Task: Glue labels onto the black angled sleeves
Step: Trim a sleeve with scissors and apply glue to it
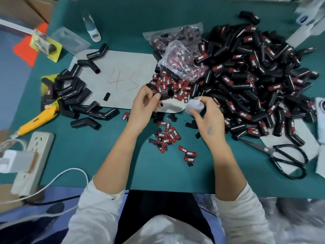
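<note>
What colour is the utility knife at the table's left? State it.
Yellow, with a dark stripe along its body; the utility knife shows in the head view, the only one.

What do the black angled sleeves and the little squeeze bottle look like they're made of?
Black angled sleeves: probably soft rubber or vinyl, semi-gloss, with streaky highlights along the tubes. Small translucent white squeeze bottle gripped by the right hand: looks like soft matte plastic, milky and slightly see-through, with a thin needle-like tip.

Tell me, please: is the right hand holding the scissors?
No, the right hand grips a small white glue bottle, while the scissors lie on the table.
</note>
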Demonstrator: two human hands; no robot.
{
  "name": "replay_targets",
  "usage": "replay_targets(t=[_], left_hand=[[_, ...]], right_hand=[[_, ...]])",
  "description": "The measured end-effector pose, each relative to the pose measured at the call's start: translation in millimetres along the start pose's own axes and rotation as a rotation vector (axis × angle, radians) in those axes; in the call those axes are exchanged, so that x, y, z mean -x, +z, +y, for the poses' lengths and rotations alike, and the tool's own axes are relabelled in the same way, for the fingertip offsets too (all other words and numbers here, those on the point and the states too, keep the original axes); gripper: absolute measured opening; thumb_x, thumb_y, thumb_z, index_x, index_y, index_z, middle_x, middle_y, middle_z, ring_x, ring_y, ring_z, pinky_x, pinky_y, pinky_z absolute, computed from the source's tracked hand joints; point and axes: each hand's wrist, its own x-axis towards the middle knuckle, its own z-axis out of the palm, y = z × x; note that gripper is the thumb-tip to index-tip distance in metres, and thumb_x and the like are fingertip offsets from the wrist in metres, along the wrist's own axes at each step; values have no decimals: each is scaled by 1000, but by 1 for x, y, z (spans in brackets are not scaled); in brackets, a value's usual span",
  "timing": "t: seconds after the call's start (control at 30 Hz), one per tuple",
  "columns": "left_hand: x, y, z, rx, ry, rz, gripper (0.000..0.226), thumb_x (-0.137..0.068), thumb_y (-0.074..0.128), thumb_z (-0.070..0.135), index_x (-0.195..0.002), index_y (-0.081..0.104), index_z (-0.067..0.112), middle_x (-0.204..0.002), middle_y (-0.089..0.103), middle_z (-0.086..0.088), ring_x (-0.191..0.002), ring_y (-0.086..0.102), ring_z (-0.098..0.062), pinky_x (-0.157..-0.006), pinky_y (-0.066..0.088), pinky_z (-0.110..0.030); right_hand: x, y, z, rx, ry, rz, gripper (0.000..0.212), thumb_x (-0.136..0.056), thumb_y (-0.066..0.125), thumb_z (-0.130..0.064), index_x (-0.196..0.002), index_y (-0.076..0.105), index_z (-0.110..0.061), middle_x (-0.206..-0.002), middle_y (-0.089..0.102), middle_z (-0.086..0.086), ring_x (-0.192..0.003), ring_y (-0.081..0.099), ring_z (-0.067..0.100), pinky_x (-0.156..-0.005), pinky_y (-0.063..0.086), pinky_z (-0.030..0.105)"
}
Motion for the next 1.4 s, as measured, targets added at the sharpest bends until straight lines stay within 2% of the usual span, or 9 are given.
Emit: replay_targets(t=[0.13,0.27,0.47,0.6,0.73,0.9,1.07,1.17,1.4], left_hand=[[6,3,-9,164,-18,-54,22,-103,62,23,-121,60,34,-91,68,8,-79,65,-21,-66,52,-28],[9,11,-14,188,23,-21,25,-100,66,19,-123,73,26,-112,72,-7,-91,70,-23,-70,56,-29],[4,12,-16,246,7,87,23,-98,66,-2,-116,66,13,-109,70,0,-100,68,-15,-84,59,-28],[2,12,-13,199,17,96,31,-95,67,-2,-121,66,16,-117,70,2,-109,67,-13,-93,56,-27],[0,12,-14,119,15,109,44,-94,67,1,-125,71,33,-131,62,-15,-123,64,-21,-111,49,-38],[1,12,-14,123,-3,119,29,-93,72,7,-117,69,23,-116,69,-1,-105,66,-8,-90,51,-20],[-2,13,-12,99,15,81,30,-94,70,8,-117,66,26,-121,71,3,-114,65,-17,-100,52,-38],[-1,15,-8,55,27,54,30,-96,70,18,-122,72,35,-125,71,6,-117,65,-16,-98,53,-32],[2,20,0,117,60,161,19,-91,77,27,-105,82,38,-110,73,3,-84,70,-19,-79,57,-24]], right_hand=[[-5,-3,-8,-266,-43,39,27,-93,73,-29,-119,63,-32,-113,61,-17,-100,56,-3,-88,43,14],[-19,-1,-17,-610,16,-106,34,-98,68,-29,-132,65,-28,-128,65,-3,-116,64,13,-98,54,34],[-30,0,-14,-838,71,-154,42,-98,72,-39,-138,61,-33,-135,67,4,-118,68,31,-99,57,49],[-28,-4,-16,-933,137,-136,46,-92,77,-47,-130,58,-29,-129,71,4,-113,70,28,-87,58,34],[-21,-9,-14,-932,80,-133,43,-93,77,-41,-134,65,-35,-131,67,-9,-119,66,28,-90,56,36],[-20,-9,-14,-1026,147,-74,38,-86,83,-28,-119,68,-38,-122,70,-12,-113,68,22,-86,58,30],[-23,-11,-12,-1149,202,-65,29,-84,83,-23,-109,69,-31,-115,73,-7,-99,66,15,-81,55,24],[-23,-12,-11,-1227,210,-75,28,-86,82,-20,-108,70,-31,-121,70,-3,-103,65,18,-84,54,24],[-23,-8,-11,-1287,239,-73,33,-85,81,-18,-113,64,-22,-119,72,-2,-109,68,19,-85,54,24]])
